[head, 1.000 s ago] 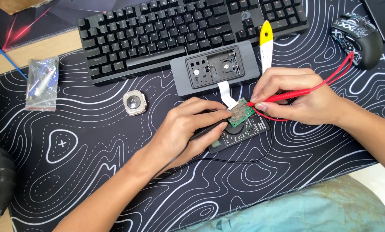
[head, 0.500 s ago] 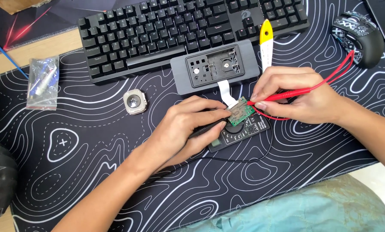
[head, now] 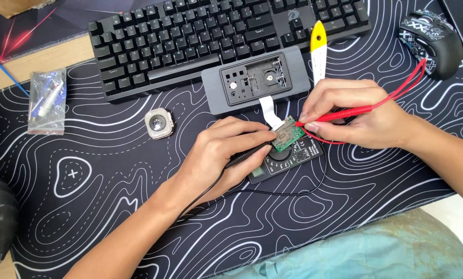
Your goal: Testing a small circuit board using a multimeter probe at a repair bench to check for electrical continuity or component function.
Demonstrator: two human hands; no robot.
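- Hands meet over a small green circuit board (head: 284, 135) near the middle of the black desk mat (head: 112, 206) with white contour lines that covers the table.
- Left hand (head: 226, 155) is closed around a black probe (head: 244, 154), its tip at the board's left edge.
- Right hand (head: 355, 111) pinches a red probe (head: 327, 118) between thumb and fingers, tip touching the board's right side; its red lead (head: 412, 80) loops off to the far right.
- Board lies partly on a black multimeter (head: 288, 160), joined by a white ribbon cable (head: 270, 109) to an opened grey casing (head: 255, 78) just beyond.
- Black keyboard (head: 216, 36) lies along the far side, touching the casing.
- Yellow-and-white tool (head: 318, 49) lies right of the casing.
- Black mouse (head: 432, 41) sits far right.
- Small round silver part (head: 158, 124) and a clear plastic bag (head: 46, 101) lie to the left.
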